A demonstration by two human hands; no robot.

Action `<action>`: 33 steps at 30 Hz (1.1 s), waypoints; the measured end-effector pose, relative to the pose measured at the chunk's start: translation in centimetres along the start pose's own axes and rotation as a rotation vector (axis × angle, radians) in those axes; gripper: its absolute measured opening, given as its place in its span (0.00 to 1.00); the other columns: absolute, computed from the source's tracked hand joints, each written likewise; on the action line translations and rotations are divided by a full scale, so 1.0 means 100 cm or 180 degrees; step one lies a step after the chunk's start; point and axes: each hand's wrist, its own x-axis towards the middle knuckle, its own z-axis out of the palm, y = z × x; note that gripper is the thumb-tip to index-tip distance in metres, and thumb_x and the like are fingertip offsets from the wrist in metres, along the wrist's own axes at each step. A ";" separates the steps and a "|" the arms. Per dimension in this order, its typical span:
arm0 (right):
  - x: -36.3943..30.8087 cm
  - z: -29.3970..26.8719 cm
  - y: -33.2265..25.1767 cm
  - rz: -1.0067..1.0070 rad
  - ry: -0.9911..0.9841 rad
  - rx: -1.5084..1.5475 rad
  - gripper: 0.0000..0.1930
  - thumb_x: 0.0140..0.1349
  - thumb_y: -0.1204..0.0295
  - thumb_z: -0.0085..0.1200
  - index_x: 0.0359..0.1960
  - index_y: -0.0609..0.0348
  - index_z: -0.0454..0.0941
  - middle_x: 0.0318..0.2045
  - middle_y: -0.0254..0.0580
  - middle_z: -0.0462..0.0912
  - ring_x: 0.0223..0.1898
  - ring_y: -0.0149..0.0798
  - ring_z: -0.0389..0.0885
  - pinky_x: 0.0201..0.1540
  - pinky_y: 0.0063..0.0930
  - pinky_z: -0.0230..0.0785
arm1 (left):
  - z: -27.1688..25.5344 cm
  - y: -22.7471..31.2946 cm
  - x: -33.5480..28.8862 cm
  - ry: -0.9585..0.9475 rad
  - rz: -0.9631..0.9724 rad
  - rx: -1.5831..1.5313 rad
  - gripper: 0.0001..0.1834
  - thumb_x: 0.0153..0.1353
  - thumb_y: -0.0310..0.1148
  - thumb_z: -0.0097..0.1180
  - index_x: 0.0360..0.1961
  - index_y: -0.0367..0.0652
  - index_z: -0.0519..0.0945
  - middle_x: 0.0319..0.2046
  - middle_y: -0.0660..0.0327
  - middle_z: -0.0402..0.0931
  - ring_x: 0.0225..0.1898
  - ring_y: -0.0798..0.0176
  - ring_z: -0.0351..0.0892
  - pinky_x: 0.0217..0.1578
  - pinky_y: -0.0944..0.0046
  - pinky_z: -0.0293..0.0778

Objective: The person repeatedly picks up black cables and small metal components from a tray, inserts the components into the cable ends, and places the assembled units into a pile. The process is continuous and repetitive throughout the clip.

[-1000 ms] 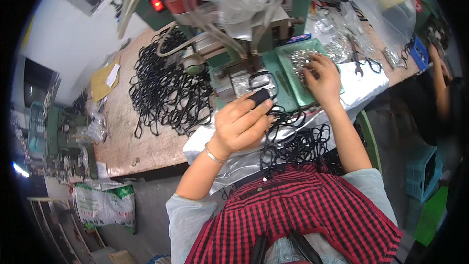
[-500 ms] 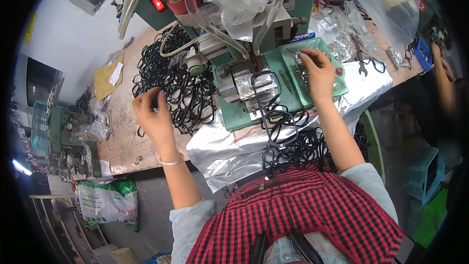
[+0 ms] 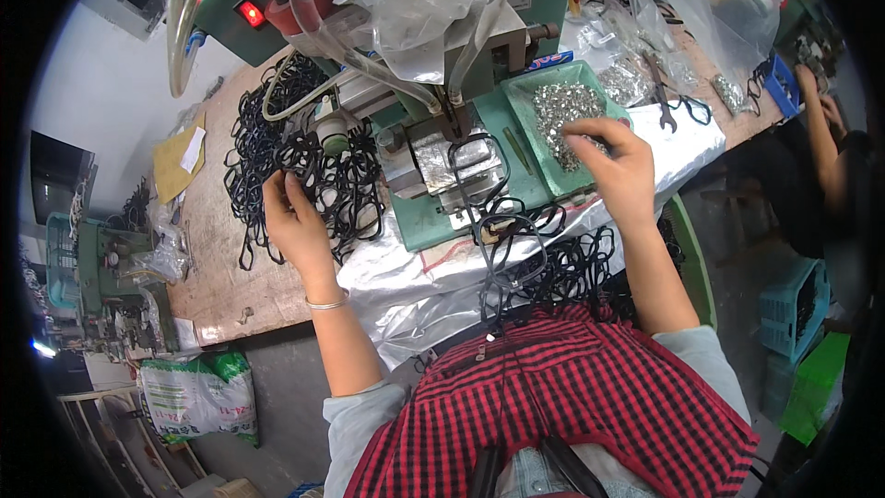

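Observation:
At the near edge of a heap of black cord loops (image 3: pixel 350 180), my left hand (image 3: pixel 300 226) has its thumb and forefinger apart, the tips at the loops. My right hand (image 3: pixel 625 171) is over the near right side of a green tray (image 3: pixel 579 186) of small silvery metal pieces (image 3: pixel 560 111). Its thumb and forefinger are pinched together; whatever is between them is too small to make out. Between my hands is a green bench machine (image 3: pixel 429 232) with a metal work block (image 3: pixel 461 161). One black loop (image 3: pixel 479 152) hangs around the machine's tip and trails toward me.
Clear hoses (image 3: pixel 304 0) and a plastic bag (image 3: pixel 406 0) hang over the machine. More black loops (image 3: pixel 562 263) lie on silvery sheeting (image 3: pixel 396 281) by my lap. Beyond the tray lies a wrench (image 3: pixel 660 97). Another person's arm (image 3: pixel 816 120) is at far right.
My right hand has drawn back toward me and right, uncovering the metal pieces. My left hand has come to the black loops. The whole view has shifted slightly.

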 end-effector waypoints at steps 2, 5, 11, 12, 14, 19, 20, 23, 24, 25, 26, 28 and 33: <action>0.013 0.017 -0.026 -0.0302 -0.0293 0.0124 0.09 0.58 0.77 0.60 0.40 0.63 0.86 0.37 0.40 0.88 0.41 0.31 0.84 0.48 0.25 0.73 | 0.006 -0.005 0.003 -0.0093 -0.0049 -0.0522 0.12 0.73 0.34 0.53 0.45 0.33 0.77 0.36 0.57 0.80 0.37 0.66 0.75 0.40 0.68 0.73; 0.032 0.051 -0.039 -0.0715 -0.0500 0.0393 0.08 0.57 0.75 0.60 0.38 0.63 0.85 0.36 0.40 0.87 0.39 0.31 0.84 0.47 0.25 0.73 | 0.020 -0.017 -0.010 -0.0406 -0.0745 -0.1077 0.10 0.73 0.33 0.54 0.44 0.35 0.75 0.32 0.66 0.75 0.34 0.75 0.69 0.36 0.75 0.69; 0.022 0.080 -0.036 -0.0337 -0.0354 0.1008 0.21 0.55 0.77 0.62 0.52 0.64 0.76 0.32 0.39 0.86 0.38 0.28 0.83 0.46 0.23 0.72 | 0.014 0.008 -0.032 0.0201 -0.0712 -0.1694 0.06 0.69 0.29 0.59 0.42 0.42 0.74 0.38 0.66 0.77 0.37 0.74 0.75 0.34 0.74 0.73; 0.022 0.078 -0.038 -0.0300 -0.0303 0.1016 0.22 0.55 0.77 0.62 0.53 0.65 0.75 0.32 0.39 0.86 0.38 0.27 0.83 0.46 0.23 0.72 | 0.008 0.038 -0.025 0.0200 -0.0376 -0.2101 0.06 0.69 0.28 0.58 0.43 0.42 0.74 0.39 0.64 0.78 0.39 0.71 0.78 0.38 0.71 0.75; 0.021 0.081 -0.043 -0.0156 -0.0534 0.1411 0.24 0.55 0.78 0.62 0.55 0.66 0.73 0.32 0.39 0.86 0.38 0.25 0.82 0.47 0.22 0.71 | -0.009 0.087 -0.008 0.0088 0.0392 -0.2998 0.08 0.70 0.24 0.53 0.49 0.40 0.75 0.44 0.58 0.80 0.43 0.63 0.81 0.46 0.64 0.78; 0.014 0.092 -0.052 0.0283 -0.0453 0.1912 0.25 0.56 0.79 0.62 0.57 0.66 0.73 0.32 0.38 0.87 0.40 0.24 0.81 0.47 0.20 0.70 | -0.006 0.138 0.025 -0.0025 0.1028 -0.2827 0.12 0.69 0.23 0.54 0.52 0.38 0.74 0.45 0.57 0.80 0.43 0.62 0.82 0.43 0.65 0.79; 0.010 0.090 -0.058 0.0347 -0.0442 0.1871 0.25 0.57 0.79 0.60 0.58 0.66 0.72 0.35 0.41 0.87 0.43 0.26 0.82 0.49 0.22 0.71 | -0.007 0.133 0.026 -0.0024 0.1005 -0.2945 0.12 0.69 0.23 0.54 0.52 0.38 0.74 0.45 0.56 0.80 0.41 0.63 0.82 0.41 0.67 0.78; 0.005 0.077 -0.058 -0.0184 -0.0704 0.1542 0.23 0.58 0.78 0.57 0.58 0.66 0.72 0.41 0.43 0.87 0.47 0.30 0.83 0.53 0.25 0.72 | -0.009 0.139 0.003 -0.0226 0.1424 -0.2997 0.08 0.68 0.22 0.54 0.47 0.36 0.74 0.41 0.54 0.80 0.41 0.58 0.82 0.44 0.60 0.80; 0.011 0.060 -0.055 -0.0373 -0.1036 0.1060 0.21 0.60 0.82 0.54 0.57 0.68 0.75 0.48 0.41 0.84 0.53 0.33 0.80 0.59 0.27 0.68 | -0.005 0.136 -0.011 -0.0252 0.1367 -0.2905 0.05 0.68 0.22 0.54 0.44 0.37 0.74 0.40 0.51 0.79 0.41 0.55 0.82 0.46 0.54 0.80; 0.015 0.051 -0.041 -0.0537 -0.0787 0.0306 0.16 0.59 0.78 0.56 0.50 0.64 0.81 0.52 0.42 0.83 0.55 0.39 0.80 0.61 0.31 0.68 | 0.002 0.128 -0.029 -0.0163 0.1374 -0.2816 0.06 0.67 0.21 0.55 0.43 0.37 0.74 0.39 0.49 0.80 0.40 0.54 0.83 0.46 0.51 0.79; 0.023 0.037 -0.020 -0.0940 -0.0469 -0.0623 0.13 0.58 0.74 0.59 0.45 0.60 0.84 0.54 0.44 0.82 0.57 0.46 0.79 0.64 0.36 0.66 | 0.005 0.126 -0.030 -0.0484 0.1827 -0.2512 0.09 0.63 0.20 0.59 0.43 0.38 0.74 0.39 0.48 0.81 0.40 0.52 0.84 0.45 0.51 0.79; 0.028 0.020 0.030 -0.0926 0.0171 -0.2324 0.13 0.56 0.70 0.63 0.43 0.58 0.84 0.55 0.49 0.81 0.62 0.54 0.72 0.66 0.44 0.63 | 0.005 0.130 -0.035 -0.0997 0.2581 -0.1697 0.16 0.58 0.19 0.65 0.45 0.43 0.75 0.40 0.48 0.85 0.40 0.52 0.86 0.45 0.52 0.79; 0.027 0.001 0.078 -0.1238 0.0392 -0.2339 0.10 0.51 0.68 0.67 0.35 0.53 0.86 0.53 0.47 0.81 0.62 0.55 0.72 0.61 0.47 0.68 | 0.026 0.126 -0.042 -0.0905 0.3638 -0.1109 0.15 0.49 0.22 0.69 0.36 0.43 0.78 0.41 0.57 0.86 0.35 0.56 0.81 0.36 0.58 0.83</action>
